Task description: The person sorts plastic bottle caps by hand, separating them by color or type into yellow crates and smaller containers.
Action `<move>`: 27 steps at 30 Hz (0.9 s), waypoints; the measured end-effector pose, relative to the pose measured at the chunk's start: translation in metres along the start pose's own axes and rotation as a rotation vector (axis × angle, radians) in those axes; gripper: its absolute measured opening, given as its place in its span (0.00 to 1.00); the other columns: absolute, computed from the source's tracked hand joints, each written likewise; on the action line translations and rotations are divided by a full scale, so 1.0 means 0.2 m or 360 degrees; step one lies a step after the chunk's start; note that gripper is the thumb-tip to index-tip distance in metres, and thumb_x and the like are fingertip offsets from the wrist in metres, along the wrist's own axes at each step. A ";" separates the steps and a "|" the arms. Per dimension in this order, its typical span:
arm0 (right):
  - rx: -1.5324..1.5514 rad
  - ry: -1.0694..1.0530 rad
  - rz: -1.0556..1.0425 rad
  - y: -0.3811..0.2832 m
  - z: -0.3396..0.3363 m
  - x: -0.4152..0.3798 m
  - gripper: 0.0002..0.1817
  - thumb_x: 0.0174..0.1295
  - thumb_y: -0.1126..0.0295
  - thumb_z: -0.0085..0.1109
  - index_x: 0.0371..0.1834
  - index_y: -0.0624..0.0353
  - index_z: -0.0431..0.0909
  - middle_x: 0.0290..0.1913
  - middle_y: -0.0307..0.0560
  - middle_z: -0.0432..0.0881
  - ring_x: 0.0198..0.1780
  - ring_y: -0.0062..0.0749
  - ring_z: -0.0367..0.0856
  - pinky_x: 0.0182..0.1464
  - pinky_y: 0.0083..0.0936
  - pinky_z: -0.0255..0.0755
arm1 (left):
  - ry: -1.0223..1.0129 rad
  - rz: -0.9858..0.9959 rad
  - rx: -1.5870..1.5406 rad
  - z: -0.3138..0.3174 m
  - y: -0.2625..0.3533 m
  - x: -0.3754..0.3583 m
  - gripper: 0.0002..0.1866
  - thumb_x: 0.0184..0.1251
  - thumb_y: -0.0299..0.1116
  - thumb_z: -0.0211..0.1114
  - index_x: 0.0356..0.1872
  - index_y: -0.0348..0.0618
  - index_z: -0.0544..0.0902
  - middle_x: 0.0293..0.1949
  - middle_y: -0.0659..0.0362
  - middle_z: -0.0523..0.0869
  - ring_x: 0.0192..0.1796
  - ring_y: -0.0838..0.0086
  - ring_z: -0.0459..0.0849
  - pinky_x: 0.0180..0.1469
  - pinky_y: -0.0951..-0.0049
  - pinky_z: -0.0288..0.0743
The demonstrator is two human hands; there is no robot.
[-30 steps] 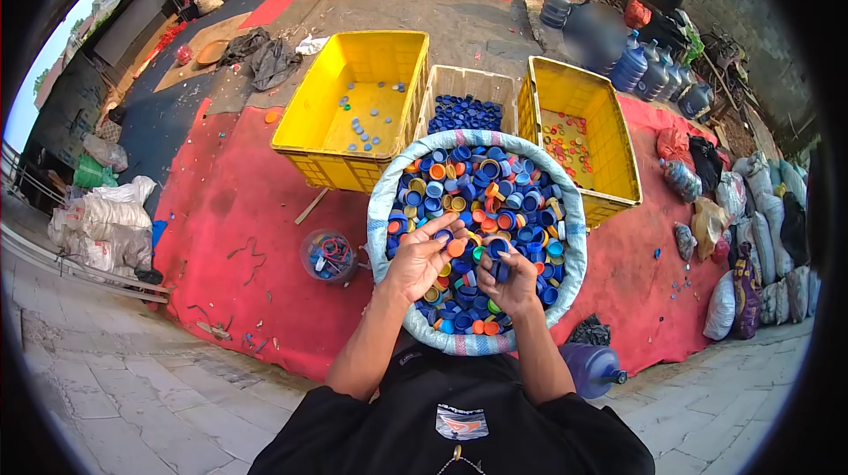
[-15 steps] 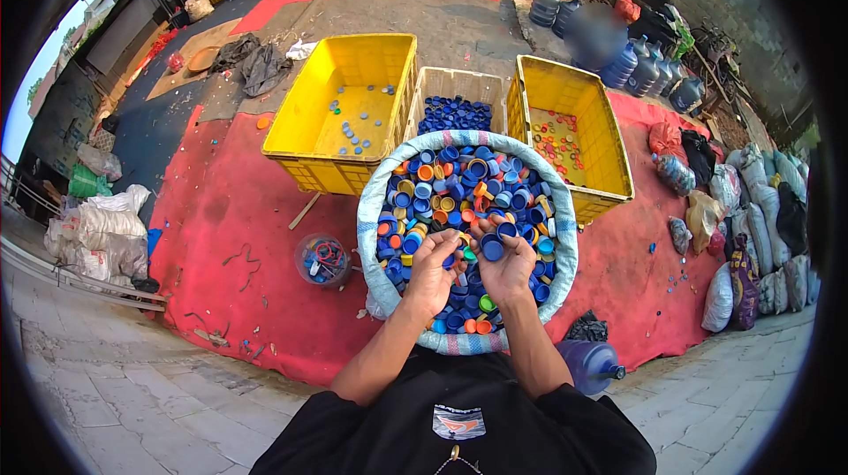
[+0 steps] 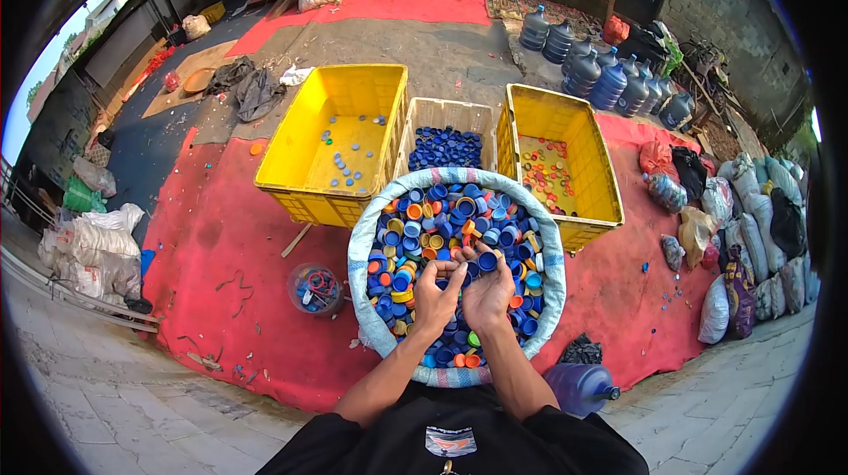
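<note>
A round sack with a rolled pale-blue rim [image 3: 360, 298] stands in front of me, full of mixed plastic bottle caps [image 3: 415, 229], mostly blue with some orange, yellow and green. Over the heap, my right hand [image 3: 488, 298] is turned palm up and cupped, with a blue bottle cap [image 3: 487, 261] at its fingers. My left hand [image 3: 435, 300] is close beside it, thumb and fingers curled together; what lies between them is too small and shaded to make out.
Beyond the sack stand a yellow crate [image 3: 331, 166] with grey-blue caps, a whitish crate [image 3: 450, 113] of blue caps, and another yellow crate [image 3: 565, 139] with red caps. A clear tub [image 3: 315, 290] is at left, a water jug [image 3: 579, 387] at right. Filled sacks [image 3: 764, 236] line the right side.
The view has tilted up, so the crates and sack appear lower. A blue cap that lay in my right palm no longer shows there; a blue cap now shows at its fingers.
</note>
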State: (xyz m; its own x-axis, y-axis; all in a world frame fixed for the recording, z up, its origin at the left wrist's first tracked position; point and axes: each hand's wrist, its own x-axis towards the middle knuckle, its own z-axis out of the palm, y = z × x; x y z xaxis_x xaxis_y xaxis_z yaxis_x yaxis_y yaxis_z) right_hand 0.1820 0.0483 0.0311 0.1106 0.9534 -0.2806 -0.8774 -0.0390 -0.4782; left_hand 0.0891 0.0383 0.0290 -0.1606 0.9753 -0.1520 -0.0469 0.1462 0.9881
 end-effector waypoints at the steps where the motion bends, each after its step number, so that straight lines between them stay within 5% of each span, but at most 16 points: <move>1: 0.0015 0.0020 0.0017 -0.01 0.01 0.01 0.27 0.73 0.52 0.37 0.61 0.65 0.65 0.54 0.59 0.77 0.59 0.49 0.75 0.66 0.44 0.65 | -0.0038 -0.0051 -0.0061 0.00 -0.01 0.02 0.16 0.66 0.39 0.69 0.42 0.36 0.79 0.35 0.58 0.84 0.37 0.76 0.81 0.41 0.72 0.77; 4: 0.0131 0.0063 0.0072 -0.04 0.06 0.07 0.28 0.72 0.51 0.38 0.62 0.65 0.64 0.57 0.59 0.74 0.58 0.50 0.74 0.65 0.44 0.66 | -0.0100 -0.0378 -0.0661 0.00 0.05 0.07 0.13 0.69 0.40 0.66 0.42 0.40 0.78 0.36 0.62 0.82 0.30 0.82 0.79 0.27 0.80 0.75; 8: 0.0160 0.0203 0.0050 -0.04 0.09 0.15 0.28 0.72 0.52 0.39 0.63 0.64 0.63 0.59 0.59 0.71 0.58 0.53 0.74 0.65 0.46 0.68 | -0.0173 -0.0692 -0.1276 -0.04 0.08 0.19 0.08 0.74 0.34 0.60 0.44 0.41 0.78 0.38 0.60 0.82 0.38 0.76 0.82 0.39 0.73 0.81; 16: 0.0161 0.0217 0.0082 -0.08 0.16 0.30 0.30 0.52 0.75 0.51 0.63 0.67 0.62 0.62 0.59 0.68 0.66 0.54 0.68 0.73 0.45 0.60 | -0.0179 -0.0876 -0.1737 -0.10 0.10 0.48 0.10 0.71 0.27 0.57 0.47 0.32 0.76 0.44 0.51 0.81 0.49 0.63 0.83 0.60 0.61 0.80; 20: 0.0107 0.0100 0.0063 -0.10 0.30 0.55 0.20 0.48 0.77 0.49 0.48 0.66 0.70 0.52 0.53 0.75 0.57 0.47 0.72 0.72 0.44 0.60 | -0.0164 -0.0844 -0.1803 -0.05 0.22 0.80 0.10 0.71 0.27 0.56 0.47 0.30 0.74 0.43 0.49 0.81 0.48 0.62 0.82 0.59 0.61 0.80; 22: 0.0296 -0.0101 0.0164 -0.15 0.37 0.83 0.15 0.48 0.77 0.49 0.42 0.64 0.70 0.50 0.52 0.74 0.54 0.46 0.72 0.72 0.44 0.58 | -0.0203 -0.0777 -0.1748 0.00 0.27 1.07 0.23 0.69 0.34 0.59 0.56 0.26 0.68 0.48 0.46 0.77 0.50 0.59 0.79 0.65 0.56 0.73; 24: 0.0150 -0.0137 0.0086 -0.21 0.45 1.12 0.18 0.50 0.73 0.49 0.45 0.72 0.67 0.55 0.60 0.70 0.60 0.48 0.70 0.72 0.50 0.55 | -0.0144 -0.0742 -0.1775 0.08 0.42 1.30 0.40 0.69 0.47 0.55 0.67 0.19 0.52 0.65 0.29 0.62 0.70 0.42 0.61 0.76 0.49 0.52; 27: -0.0127 0.0300 -0.0021 -0.24 0.53 1.23 0.14 0.52 0.75 0.50 0.43 0.65 0.65 0.56 0.58 0.66 0.69 0.55 0.58 0.76 0.50 0.39 | -0.0178 -0.0752 -0.1771 0.08 0.43 1.46 0.60 0.65 0.57 0.57 0.70 0.24 0.23 0.74 0.31 0.25 0.78 0.42 0.25 0.78 0.51 0.27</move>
State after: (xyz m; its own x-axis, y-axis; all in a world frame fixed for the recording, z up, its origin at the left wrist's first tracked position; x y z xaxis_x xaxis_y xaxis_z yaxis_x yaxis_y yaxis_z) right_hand 0.2020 0.3157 0.0729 0.2137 0.8815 -0.4210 -0.8362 -0.0578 -0.5454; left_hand 0.0544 0.3391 0.0695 0.1849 0.8812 -0.4351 -0.9078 0.3227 0.2678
